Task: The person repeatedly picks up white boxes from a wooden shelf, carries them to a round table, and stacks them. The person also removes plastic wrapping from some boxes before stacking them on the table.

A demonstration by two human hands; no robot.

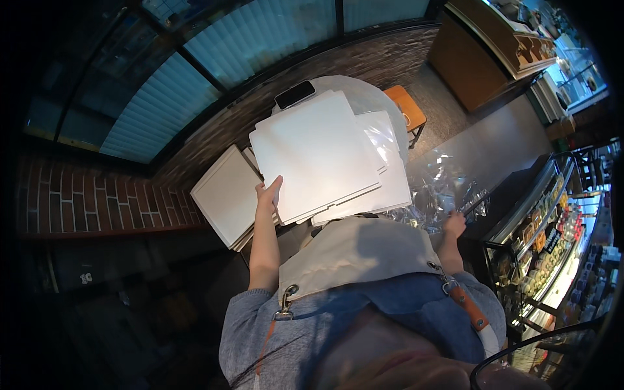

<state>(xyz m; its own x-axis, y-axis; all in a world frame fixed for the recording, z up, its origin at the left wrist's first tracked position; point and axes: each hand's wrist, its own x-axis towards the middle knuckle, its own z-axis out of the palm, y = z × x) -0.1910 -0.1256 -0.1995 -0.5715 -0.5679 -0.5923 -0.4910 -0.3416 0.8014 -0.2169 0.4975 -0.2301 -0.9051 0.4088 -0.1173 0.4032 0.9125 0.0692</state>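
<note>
A stack of flat white cardboard sheets (315, 153) lies on a round grey table (370, 91). My left hand (269, 193) grips the near left edge of the stack, thumb on top and the other fingers hidden beneath. Off to the right, my right hand (454, 225) is closed at the edge of a crumpled mass of clear plastic film (432, 195), which hangs beside the table. The fingers look wrapped round some of this film. A further white sheet (383, 140), partly under glossy clear film, sticks out from below the stack on its right.
A dark phone (294, 95) rests at the table's far left edge. More white flat boards (227, 195) lean low on the left. An orange-brown stool (407, 107) stands beyond the table; a lit display case (539, 253) is close on my right.
</note>
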